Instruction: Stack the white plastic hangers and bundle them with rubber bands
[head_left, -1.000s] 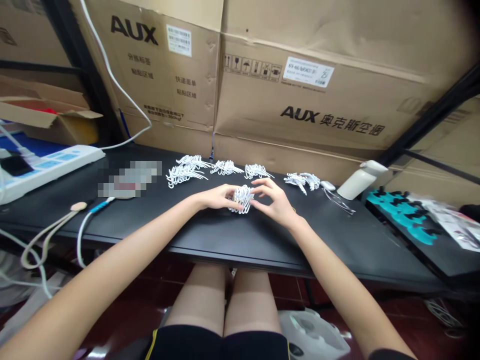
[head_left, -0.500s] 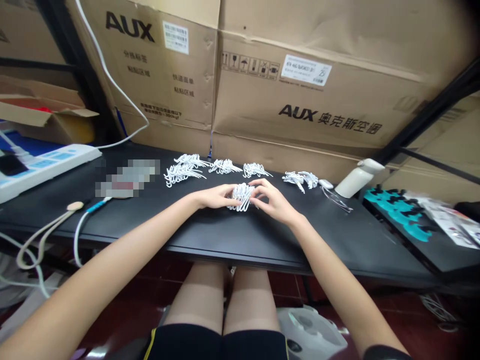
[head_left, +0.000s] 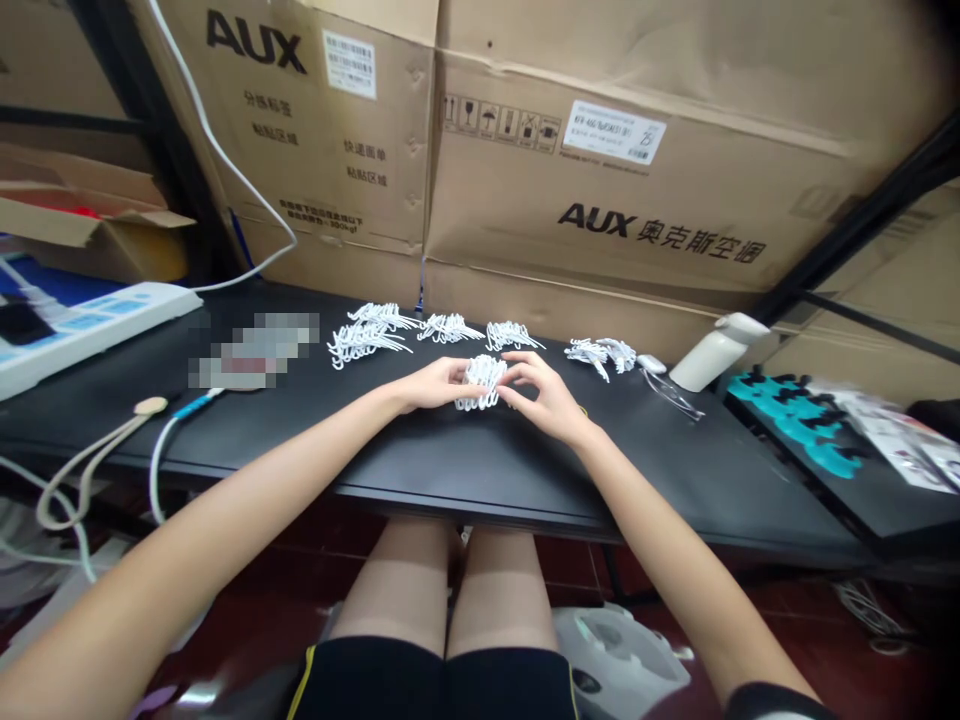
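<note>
A bundle of white hooks (head_left: 482, 382) is between my two hands, just above or on the black table (head_left: 465, 465). My left hand (head_left: 439, 384) grips its left side, thumb in front and fingers behind. On the right side, my right hand (head_left: 536, 390) has curved fingers and thumb at the bundle's edge. Behind my hands lie more piles of white hooks: a large one (head_left: 367, 338) at the left, two smaller ones (head_left: 450, 328) (head_left: 511, 335) in the middle, and another (head_left: 600, 355) at the right.
A white bottle (head_left: 716, 353) lies tilted at the right beside glasses (head_left: 675, 395). Teal holders (head_left: 799, 425) are farther right. A power strip (head_left: 97, 335) and cables (head_left: 169, 440) occupy the left. Large cardboard boxes (head_left: 600, 270) stand behind the table.
The bundle between my hands has tipped, its front loops now showing lower along its near edge. Both hands have shifted very slightly; each stays at its side of the bundle.
</note>
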